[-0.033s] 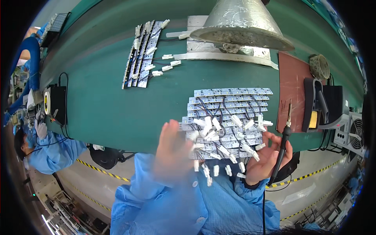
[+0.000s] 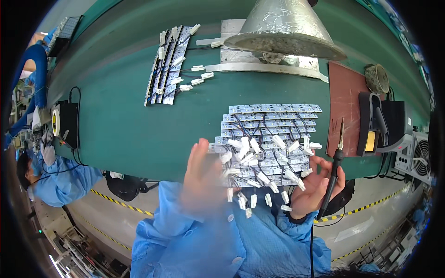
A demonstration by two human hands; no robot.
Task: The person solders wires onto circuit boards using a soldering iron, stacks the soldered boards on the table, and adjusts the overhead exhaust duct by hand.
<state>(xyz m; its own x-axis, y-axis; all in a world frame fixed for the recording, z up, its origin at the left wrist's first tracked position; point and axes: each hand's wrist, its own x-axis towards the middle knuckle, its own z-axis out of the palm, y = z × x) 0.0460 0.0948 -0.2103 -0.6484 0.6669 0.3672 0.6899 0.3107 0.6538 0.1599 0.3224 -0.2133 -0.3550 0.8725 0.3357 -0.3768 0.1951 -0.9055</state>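
Note:
A row of LED strip boards [image 2: 273, 109] lies side by side near the table's front edge, with dark wires and white plug connectors [image 2: 244, 147] heaped over them. Several plugs dangle past the near edge, over my blue gown. My left hand [image 2: 201, 178] is at the boards' left end, fingers stretched out and palm turned inward; motion smears its lower part. At the right end, my right hand [image 2: 315, 190] has its fingertips by the boards. That hand also grips a black soldering iron [image 2: 333, 180], its metal tip pointing away from me.
More LED boards [image 2: 178, 69] with plugs lie at the far left. A foil-covered fume hood [image 2: 287, 28] stands at the back. On the right are a brown mat [image 2: 340, 92], an iron stand with sponge [image 2: 371, 141] and a round tin [image 2: 377, 78]. A co-worker's sleeve [image 2: 60, 180] shows far left.
Very little differs. The boards' plugs at the near edge have shifted slightly left, and my left hand is a touch further up. My right hand stays with the iron.

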